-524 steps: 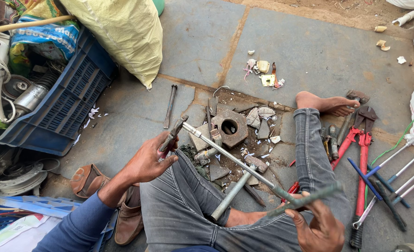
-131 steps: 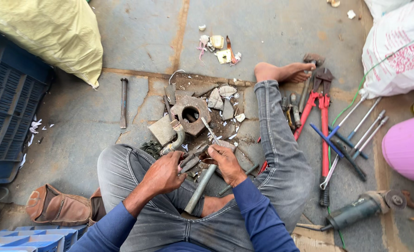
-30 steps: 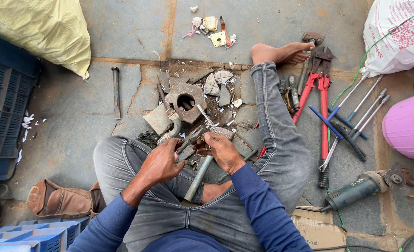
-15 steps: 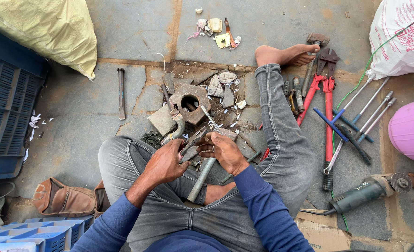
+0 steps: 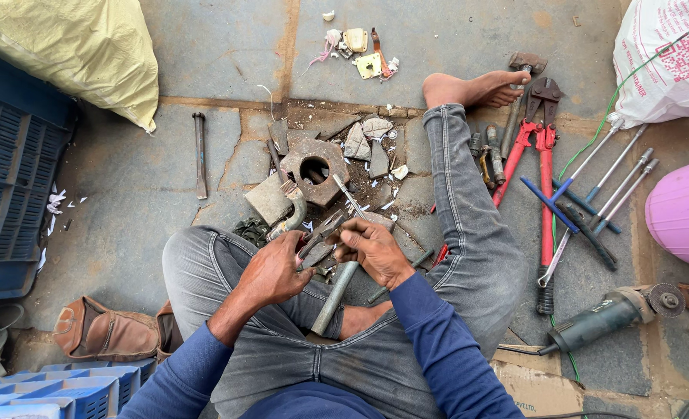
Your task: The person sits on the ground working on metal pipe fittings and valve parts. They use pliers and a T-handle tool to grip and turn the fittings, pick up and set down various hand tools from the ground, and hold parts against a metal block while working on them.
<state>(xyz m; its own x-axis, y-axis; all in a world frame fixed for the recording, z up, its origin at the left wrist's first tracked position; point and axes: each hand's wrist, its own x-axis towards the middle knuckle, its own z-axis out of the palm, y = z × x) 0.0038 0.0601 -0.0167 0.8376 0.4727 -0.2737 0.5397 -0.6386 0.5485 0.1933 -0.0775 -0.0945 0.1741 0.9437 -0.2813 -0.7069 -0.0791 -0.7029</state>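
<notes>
Small grey metal piece point(image 5: 319, 247) pinched between both hands just above the lap, over the gap between the bent knees. Left hand point(image 5: 273, 273) closed around its lower end, fingers curled tight. Right hand point(image 5: 373, 250) closed on a thin metal rod point(image 5: 347, 195) that slants up and away, lower end meeting the piece. Grey pipe point(image 5: 333, 291) lying below the hands, slanting down toward the crossed ankle.

Just beyond the hands, on the stone floor point(image 5: 150, 194): octagonal metal block point(image 5: 315, 167) with a round hole, ringed by broken grey shards point(image 5: 364, 143) and a flat square plate point(image 5: 269, 199). Short dark bar point(image 5: 199, 154) lying apart to the left. Bare foot point(image 5: 476, 88) stretched out ahead at the end of the grey trouser leg.

Right of the leg: red-handled bolt cutters point(image 5: 542, 167), blue-handled tools point(image 5: 573, 206) crossing them, angle grinder point(image 5: 612, 314) nearer the body. Pink round object point(image 5: 682, 213) at the right edge, white sack point(image 5: 666, 54) above it. Far left: blue crate point(image 5: 11, 171), yellow sack point(image 5: 73, 46), brown shoe point(image 5: 96, 334).
</notes>
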